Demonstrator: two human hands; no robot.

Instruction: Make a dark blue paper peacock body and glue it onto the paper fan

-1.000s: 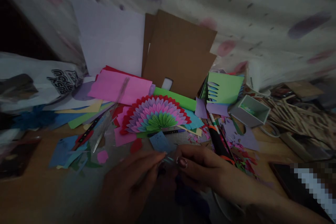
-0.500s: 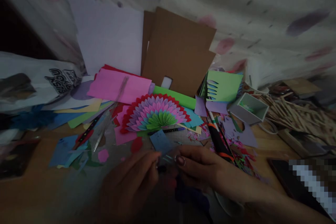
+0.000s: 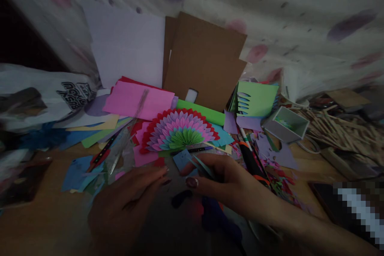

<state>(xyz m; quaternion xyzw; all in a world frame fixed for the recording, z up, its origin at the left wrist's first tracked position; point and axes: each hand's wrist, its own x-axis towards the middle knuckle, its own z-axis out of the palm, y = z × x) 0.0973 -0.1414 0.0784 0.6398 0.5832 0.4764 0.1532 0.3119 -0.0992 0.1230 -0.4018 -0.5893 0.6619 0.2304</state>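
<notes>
My right hand point(image 3: 223, 178) pinches a small pointed piece of pale blue paper point(image 3: 204, 167), which sticks up between the thumb and fingers. Across from it, my left hand point(image 3: 127, 202) is closed, thumb and index fingertips close together; what they hold, if anything, I cannot make out. Below the hands lies a dark blue glue gun point(image 3: 220, 220), its black nozzle point(image 3: 181, 199) pointing left. Just beyond the fingers is a blue paper square point(image 3: 182, 160). Behind it stands a layered paper fan point(image 3: 183, 130) with rows of green, teal, pink, purple and red petals.
Brown cardboard point(image 3: 207, 60) and a white sheet point(image 3: 129, 48) lean at the back. Pink paper point(image 3: 141, 100) lies before them. A black-and-orange tool point(image 3: 250, 162), paper scraps, a small box point(image 3: 286, 124) and a phone point(image 3: 325, 200) are right; a craft knife point(image 3: 102, 154) is left.
My hands have moved apart: the left went left, and the right turned so the pale blue paper now shows above its thumb. The glue gun's nozzle is more exposed.
</notes>
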